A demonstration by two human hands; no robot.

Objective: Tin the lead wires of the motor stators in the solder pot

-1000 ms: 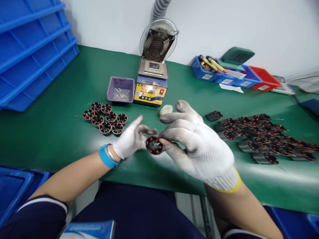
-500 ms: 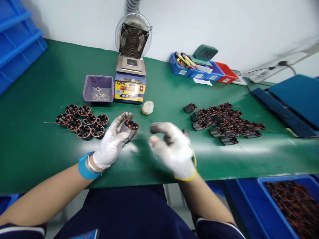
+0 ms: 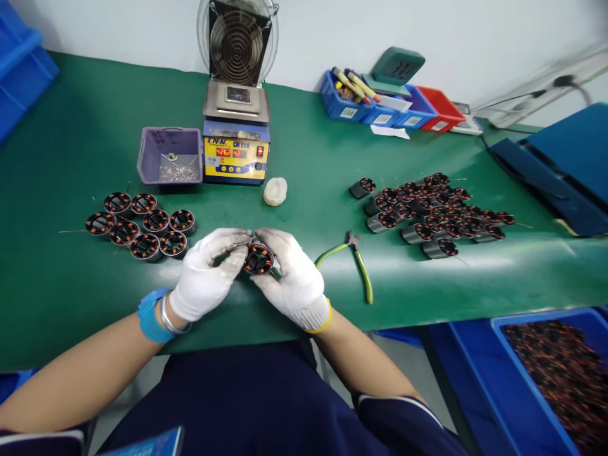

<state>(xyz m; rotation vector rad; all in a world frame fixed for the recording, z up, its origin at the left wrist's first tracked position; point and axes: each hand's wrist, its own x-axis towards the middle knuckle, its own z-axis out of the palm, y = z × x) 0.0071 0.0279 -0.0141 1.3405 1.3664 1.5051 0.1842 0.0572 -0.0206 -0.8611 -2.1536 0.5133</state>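
Observation:
Between my two white-gloved hands is a motor stator point(image 3: 259, 259), a short metal cylinder with copper windings around its open end. My left hand point(image 3: 211, 269) grips its left side with thumb and fingers. On the other side my right hand point(image 3: 294, 272) has its fingers and thumb closed round it. The stator's end with the windings faces up toward me. Green-handled cutting pliers point(image 3: 365, 278) lie spread on the table, right of my right hand. To the left of my left hand stands a group of several similar stators point(image 3: 145, 246).
A solder pot point(image 3: 236, 155) with a fan point(image 3: 236, 47) behind it stands beside a purple bin point(image 3: 170, 133) of metal bits. A whitish round lump point(image 3: 275, 191) lies in front. Many stators point(image 3: 439, 248) cluster at right. Small blue bins point(image 3: 349, 113) line the wall.
My right hand has come left from beside the pliers and now holds the stator together with my left hand. The stator has turned more upright toward me. The view has shifted slightly.

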